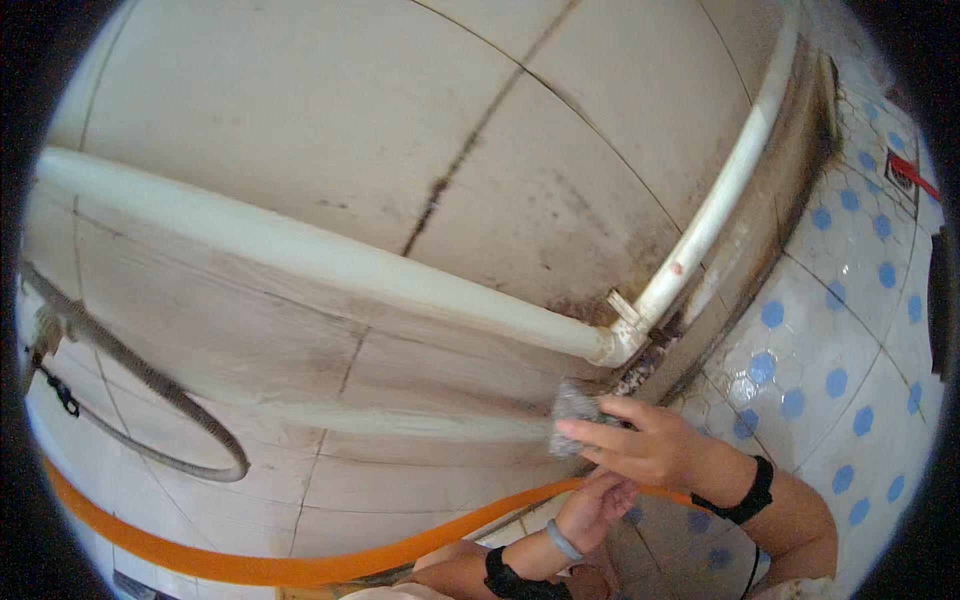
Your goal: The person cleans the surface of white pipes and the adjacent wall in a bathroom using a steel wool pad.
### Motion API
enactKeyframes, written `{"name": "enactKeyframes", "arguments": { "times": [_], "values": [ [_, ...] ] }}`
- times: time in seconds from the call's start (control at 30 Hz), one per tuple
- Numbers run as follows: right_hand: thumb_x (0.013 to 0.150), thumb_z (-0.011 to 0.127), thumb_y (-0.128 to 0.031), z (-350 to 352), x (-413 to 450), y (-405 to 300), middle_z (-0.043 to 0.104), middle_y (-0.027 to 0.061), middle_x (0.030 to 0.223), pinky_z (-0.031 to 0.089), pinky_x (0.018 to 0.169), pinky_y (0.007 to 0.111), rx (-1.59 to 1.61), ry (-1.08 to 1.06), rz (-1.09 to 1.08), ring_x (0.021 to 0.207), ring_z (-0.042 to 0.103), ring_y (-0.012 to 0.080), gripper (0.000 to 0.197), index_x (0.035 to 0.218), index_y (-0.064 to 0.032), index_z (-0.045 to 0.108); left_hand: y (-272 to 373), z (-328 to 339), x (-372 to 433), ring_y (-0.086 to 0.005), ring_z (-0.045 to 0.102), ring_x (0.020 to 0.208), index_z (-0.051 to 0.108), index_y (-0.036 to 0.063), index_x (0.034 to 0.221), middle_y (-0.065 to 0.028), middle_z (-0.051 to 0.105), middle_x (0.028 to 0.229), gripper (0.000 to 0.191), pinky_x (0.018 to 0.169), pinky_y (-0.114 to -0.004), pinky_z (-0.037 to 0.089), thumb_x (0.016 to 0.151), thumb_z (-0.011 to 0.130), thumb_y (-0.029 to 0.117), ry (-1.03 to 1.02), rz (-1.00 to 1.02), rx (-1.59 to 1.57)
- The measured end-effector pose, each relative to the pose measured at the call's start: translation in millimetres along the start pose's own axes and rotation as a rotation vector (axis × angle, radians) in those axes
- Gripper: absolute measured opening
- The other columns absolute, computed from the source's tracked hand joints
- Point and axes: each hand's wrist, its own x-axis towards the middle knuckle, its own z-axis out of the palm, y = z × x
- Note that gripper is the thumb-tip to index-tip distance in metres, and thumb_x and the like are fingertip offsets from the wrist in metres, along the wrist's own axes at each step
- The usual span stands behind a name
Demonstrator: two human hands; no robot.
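Observation:
My right hand (pixel 649 442) is closed around a grey mesh scouring pad (pixel 574 420), which hides part of a white pipe (pixel 450 424) near the wall's corner. Close below it is my left hand (pixel 596 510), fingers curled, with nothing plainly visible in it. Above the pad, a thicker white pipe (pixel 337 266) meets another white pipe (pixel 712 210) at an elbow (pixel 619 341). Dark grime marks the tiled wall (pixel 517 202) and the ledge (pixel 652 364) by the elbow.
An orange hose (pixel 285 566) curves along the bottom, passing behind my hands. A grey flexible hose (pixel 165 390) loops at left. On the right is a blue-and-white tiled floor (pixel 810 337), with a red-handled object (pixel 916 178) by a drain.

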Motion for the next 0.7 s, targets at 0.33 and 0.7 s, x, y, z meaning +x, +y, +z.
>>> {"name": "enactKeyframes", "arguments": {
  "times": [0.33,0.7],
  "values": [
    [0.059,0.063,-0.008,-26.4,-27.3,4.0,0.049,0.0100,0.116,0.040,0.084,0.039,-0.194,0.098,0.229,0.099,0.046,0.0322,0.021,0.080,-0.0047,0.057,3.3,19.7,5.6,-0.0089,0.051,0.093,0.045,0.0095,0.116,-0.0001,0.052,0.113,0.029,0.075,-0.020,0.042,0.088,0.042,0.016,0.019,-0.015,0.074],
    [0.063,0.052,0.001,-41.1,-18.6,12.1,0.047,0.0167,0.116,0.039,0.083,0.045,-0.213,0.195,0.327,0.096,0.047,0.0373,0.022,0.084,-0.0039,0.055,13.3,54.0,7.1,-0.0115,0.046,0.098,0.042,0.0081,0.117,-0.0011,0.049,0.115,0.029,0.080,-0.022,0.038,0.090,0.039,0.016,-0.028,0.027,0.125]
  ]
}}
